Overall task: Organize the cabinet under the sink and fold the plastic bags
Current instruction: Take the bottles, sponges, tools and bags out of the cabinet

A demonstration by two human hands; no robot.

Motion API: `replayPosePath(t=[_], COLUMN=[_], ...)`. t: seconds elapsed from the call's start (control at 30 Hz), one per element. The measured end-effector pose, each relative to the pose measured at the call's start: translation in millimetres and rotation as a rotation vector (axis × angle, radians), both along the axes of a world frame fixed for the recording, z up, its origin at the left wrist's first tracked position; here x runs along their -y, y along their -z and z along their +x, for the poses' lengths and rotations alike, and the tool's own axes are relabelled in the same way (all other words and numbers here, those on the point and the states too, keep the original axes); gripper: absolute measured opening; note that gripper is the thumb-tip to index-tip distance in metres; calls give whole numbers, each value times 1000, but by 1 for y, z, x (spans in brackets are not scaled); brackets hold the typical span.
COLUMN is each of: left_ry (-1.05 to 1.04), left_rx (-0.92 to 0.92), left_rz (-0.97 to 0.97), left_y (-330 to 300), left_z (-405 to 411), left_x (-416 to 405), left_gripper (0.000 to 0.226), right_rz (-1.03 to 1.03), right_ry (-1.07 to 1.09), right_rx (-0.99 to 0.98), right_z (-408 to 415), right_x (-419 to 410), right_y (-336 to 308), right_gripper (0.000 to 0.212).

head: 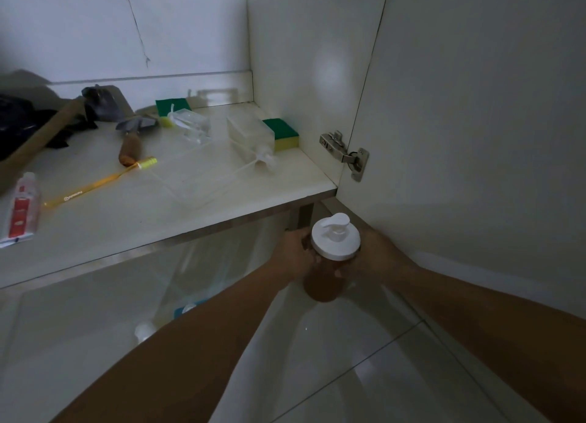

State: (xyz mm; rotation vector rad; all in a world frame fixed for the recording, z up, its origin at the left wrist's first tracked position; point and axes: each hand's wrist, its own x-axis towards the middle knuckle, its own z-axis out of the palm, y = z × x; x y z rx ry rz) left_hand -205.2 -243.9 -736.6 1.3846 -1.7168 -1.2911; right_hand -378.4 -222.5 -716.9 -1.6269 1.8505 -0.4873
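Observation:
A brown pump bottle (323, 288) with a white pump cap (335, 237) is held upright below the front right corner of the cabinet shelf (222, 213). My left hand (296, 251) grips its left side and my right hand (369, 254) grips its right side. A clear plastic bag (203, 273) lies on the floor under my left forearm, with a blue-and-white item showing through it. A black plastic bag (19, 121) lies at the shelf's far left.
On the shelf lie two clear pump dispensers (190, 126) (250, 134), two green-yellow sponges (282, 134) (171, 108), a yellow toothbrush (101, 181), a red-labelled tube (22, 207), a wooden-handled tool (130, 143) and a clear tray (196, 181). The open door (475, 121) hangs on a hinge (345, 153) at right.

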Motion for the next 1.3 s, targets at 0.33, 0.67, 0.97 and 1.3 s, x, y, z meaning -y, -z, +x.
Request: replayPosePath(t=[0.33,0.67,0.97,1.3], left_ry=[187,-137,-387,-641], left_rx=[500,587,838,273], left_rz=[70,-47,-234,4], left_y=[-98,-192,-178,-132], left_z=[39,137,200,189], left_x=[28,87,157,245], left_gripper=[26,34,41,44], right_rz=[119,-126,-219,-48], right_ry=[-152,-144,-145,-184], right_rx=[-607,-122,-187,-326], right_z=[30,108,143,175], right_x=[28,108,185,227], right_y=[-123,-183,-174,-153], right_gripper=[6,32,36,46])
